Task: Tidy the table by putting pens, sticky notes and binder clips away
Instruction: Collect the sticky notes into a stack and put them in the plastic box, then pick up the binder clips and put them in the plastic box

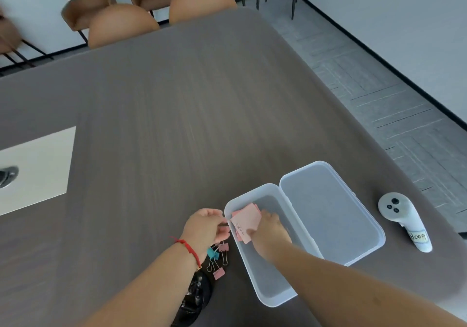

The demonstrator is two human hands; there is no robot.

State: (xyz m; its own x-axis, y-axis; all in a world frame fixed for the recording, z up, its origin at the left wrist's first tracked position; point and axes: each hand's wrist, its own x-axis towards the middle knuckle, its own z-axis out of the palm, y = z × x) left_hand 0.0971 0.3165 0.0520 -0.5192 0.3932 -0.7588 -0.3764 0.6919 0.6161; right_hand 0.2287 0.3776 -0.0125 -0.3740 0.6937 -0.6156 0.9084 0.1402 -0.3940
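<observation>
1. Head view: our right hand [270, 233] pinches pink sticky notes [245, 221] inside the clear box [265, 299].
2. Our left hand [207, 225], loosely curled and seemingly empty, hovers directly above the binder clips [217, 258], the nearer hand.

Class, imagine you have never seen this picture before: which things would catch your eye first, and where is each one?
Probably the pink sticky notes, which the right hand holds inside the clear plastic box near the table's front edge, its lid lying open to the right. Next, the pink and teal binder clips on the dark table just below the left hand, left of the box. A white handheld device lies further right.
</observation>
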